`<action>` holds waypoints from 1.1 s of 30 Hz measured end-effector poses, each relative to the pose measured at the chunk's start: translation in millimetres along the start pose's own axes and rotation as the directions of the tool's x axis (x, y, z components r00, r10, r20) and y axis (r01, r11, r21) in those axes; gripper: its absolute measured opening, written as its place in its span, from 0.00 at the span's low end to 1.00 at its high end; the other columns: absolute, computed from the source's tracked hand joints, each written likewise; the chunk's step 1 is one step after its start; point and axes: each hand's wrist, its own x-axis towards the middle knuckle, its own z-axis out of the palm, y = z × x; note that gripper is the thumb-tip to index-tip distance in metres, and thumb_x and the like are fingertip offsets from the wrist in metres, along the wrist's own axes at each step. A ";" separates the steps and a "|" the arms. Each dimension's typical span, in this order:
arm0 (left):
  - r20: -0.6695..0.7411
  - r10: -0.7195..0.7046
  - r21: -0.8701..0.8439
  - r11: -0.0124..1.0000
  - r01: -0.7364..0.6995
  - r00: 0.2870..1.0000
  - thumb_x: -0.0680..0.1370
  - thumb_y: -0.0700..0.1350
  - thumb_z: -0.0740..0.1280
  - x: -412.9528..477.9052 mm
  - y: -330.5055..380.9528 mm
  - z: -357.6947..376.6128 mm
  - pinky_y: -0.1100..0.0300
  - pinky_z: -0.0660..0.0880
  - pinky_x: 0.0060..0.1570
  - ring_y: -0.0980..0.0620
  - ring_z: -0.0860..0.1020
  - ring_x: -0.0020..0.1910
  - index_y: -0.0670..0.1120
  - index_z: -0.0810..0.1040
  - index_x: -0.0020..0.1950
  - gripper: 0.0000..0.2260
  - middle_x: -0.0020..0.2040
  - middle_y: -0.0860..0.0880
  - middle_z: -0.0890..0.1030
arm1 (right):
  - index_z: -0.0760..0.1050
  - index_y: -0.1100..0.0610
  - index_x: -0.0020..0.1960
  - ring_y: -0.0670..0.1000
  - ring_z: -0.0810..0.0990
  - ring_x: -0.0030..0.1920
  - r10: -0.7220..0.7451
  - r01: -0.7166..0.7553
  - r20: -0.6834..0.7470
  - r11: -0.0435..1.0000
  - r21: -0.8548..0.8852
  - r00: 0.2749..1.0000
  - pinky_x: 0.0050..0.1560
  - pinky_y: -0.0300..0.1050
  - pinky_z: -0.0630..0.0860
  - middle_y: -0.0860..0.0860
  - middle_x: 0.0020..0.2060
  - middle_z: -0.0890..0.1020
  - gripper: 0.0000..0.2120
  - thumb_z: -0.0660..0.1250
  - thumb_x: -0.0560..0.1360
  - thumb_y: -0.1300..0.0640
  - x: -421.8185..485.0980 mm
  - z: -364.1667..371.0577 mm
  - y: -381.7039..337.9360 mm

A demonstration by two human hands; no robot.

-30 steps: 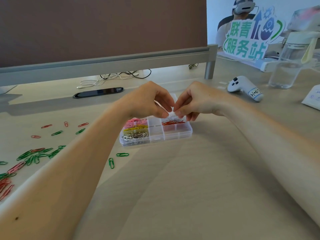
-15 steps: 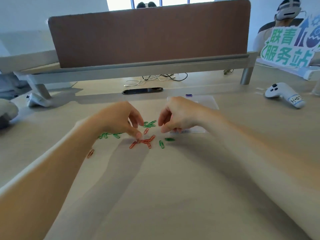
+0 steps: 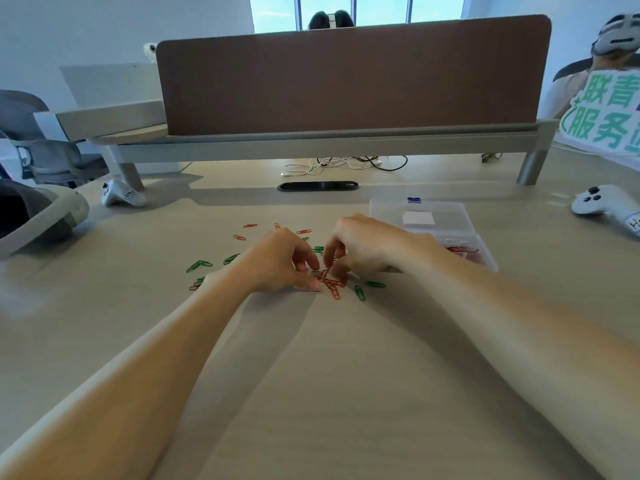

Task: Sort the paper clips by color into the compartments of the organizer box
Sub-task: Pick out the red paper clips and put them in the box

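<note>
Thin red clips point(image 3: 333, 285) lie tangled on the tabletop point(image 3: 311, 375), with green clips point(image 3: 360, 292) scattered around them. The right hand point(image 3: 363, 247) pinches the red clips in a narrow grip. The left hand point(image 3: 280, 265) curls beside them, its grip impossible to tell. The clear box point(image 3: 450, 216) sits behind the right hand.

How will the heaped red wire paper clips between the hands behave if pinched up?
The red wire paper clips lie crossed in a heap, so one probably drags neighbours along. Thin and flat on the smooth beige table, they likely skid when pushed.

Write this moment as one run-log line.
step: sorting | red clips: piled between hands | left hand: grip unclear | right hand: grip unclear | green clips: loose | box: right of hands
</note>
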 end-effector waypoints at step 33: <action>-0.052 0.087 -0.104 0.990 -0.092 0.995 0.70 0.47 0.76 7.8 -3.7 11.3 0.74 0.67 0.33 0.60 0.74 0.33 0.53 0.84 0.48 0.08 0.37 0.54 0.81 | 0.83 0.48 0.49 0.44 0.76 0.44 -0.019 0.019 0.014 0.998 0.054 1.000 0.42 0.43 0.74 0.41 0.40 0.79 0.19 0.77 0.63 0.38 -6.4 0.4 13.2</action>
